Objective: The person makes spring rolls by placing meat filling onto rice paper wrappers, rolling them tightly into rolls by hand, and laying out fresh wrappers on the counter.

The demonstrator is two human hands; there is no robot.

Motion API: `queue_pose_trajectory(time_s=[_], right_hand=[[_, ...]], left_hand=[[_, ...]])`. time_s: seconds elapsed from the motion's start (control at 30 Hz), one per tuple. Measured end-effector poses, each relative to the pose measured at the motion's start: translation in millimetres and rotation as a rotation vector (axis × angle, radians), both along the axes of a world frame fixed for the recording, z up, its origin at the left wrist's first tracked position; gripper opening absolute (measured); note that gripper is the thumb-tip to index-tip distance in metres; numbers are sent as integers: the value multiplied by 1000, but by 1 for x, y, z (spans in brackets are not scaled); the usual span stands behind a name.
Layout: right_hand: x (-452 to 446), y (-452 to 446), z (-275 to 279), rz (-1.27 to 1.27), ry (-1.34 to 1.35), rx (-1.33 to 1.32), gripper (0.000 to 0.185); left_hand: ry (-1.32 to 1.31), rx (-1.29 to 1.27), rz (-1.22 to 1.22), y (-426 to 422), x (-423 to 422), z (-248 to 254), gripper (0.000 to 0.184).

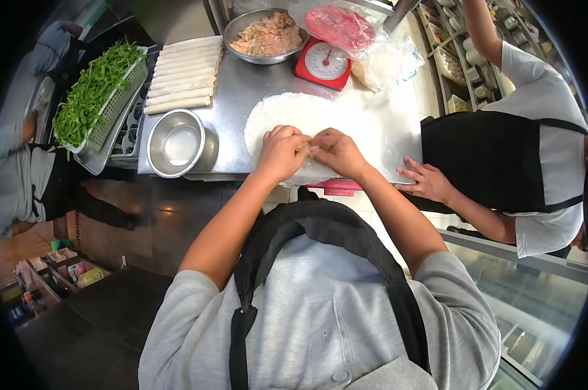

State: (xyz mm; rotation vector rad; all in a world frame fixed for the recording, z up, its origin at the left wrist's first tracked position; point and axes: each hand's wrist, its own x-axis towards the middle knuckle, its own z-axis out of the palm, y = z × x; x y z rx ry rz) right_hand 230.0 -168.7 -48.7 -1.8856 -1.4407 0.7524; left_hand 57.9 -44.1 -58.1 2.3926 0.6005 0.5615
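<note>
A thin, pale round sheet lies on the metal table, right in front of me. At its near edge my left hand and my right hand meet, fingers bent and pinched together. Between the fingertips is a small bit of something pale, too hidden to name. Beyond the sheet a metal bowl holds a pinkish chopped filling. Beside it stands a red scale with a red lump in plastic on top.
Pale rolls lie in a row at the back left, behind an empty metal bowl. A basket of cut greens is further left. One co-worker's hand rests at the table's right corner; another person stands far left.
</note>
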Motion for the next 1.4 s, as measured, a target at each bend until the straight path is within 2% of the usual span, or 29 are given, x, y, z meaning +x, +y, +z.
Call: queue_pose_trajectory(time_s=[0.07,0.13,0.17,0.23,0.33,0.43,0.5,0.57,0.63,0.73,0.87,0.93,1.0,1.07,1.17,1.23,1.3,1.33,1.4], right_hand=[[5,1,-11,-33,86,61,50],[6,-5,-9,-10,-11,97,35],[6,-5,-8,-14,-11,103,35],[-2,-11,0,-80,-240,260,27],[2,-7,-5,54,-310,139,32],[11,-7,-11,67,-190,72,37],[10,-13,-11,13,-245,136,32],[10,-16,-7,-39,-299,192,27],[11,-17,-6,-3,-273,196,24],[21,-23,-4,21,-279,158,26],[25,-36,2,-65,-209,185,25],[19,-34,-2,-119,79,116,30],[23,-32,-5,-130,85,62,29],[28,-32,-5,-144,87,12,27],[23,-36,1,-158,-63,154,24],[23,-30,-4,-21,-290,147,35],[31,-30,-10,10,-284,133,42],[32,-33,-12,38,-273,117,48],[29,-43,-3,-23,-352,136,43]], left_hand=[[11,-3,-84,7,9,-10,22],[83,-5,-103,6,4,-6,21],[146,-8,-115,7,3,-3,20],[92,23,-94,3,3,-3,21],[-32,110,-44,-4,8,-3,24],[124,127,-156,2,8,-1,28],[209,172,-148,3,10,4,31],[170,169,-140,-1,15,10,31],[131,163,-136,-6,20,9,31],[260,145,-177,-8,24,5,28],[80,109,-149,-6,21,10,24],[18,54,-172,-7,23,6,25],[86,96,-249,-6,29,0,26],[72,83,-203,-7,27,4,27],[53,98,-160,-10,31,8,28],[39,132,-156,-10,36,5,29],[209,60,-229,-9,38,1,37],[211,56,-230,-11,35,1,37],[125,124,-204,-11,31,3,29]])
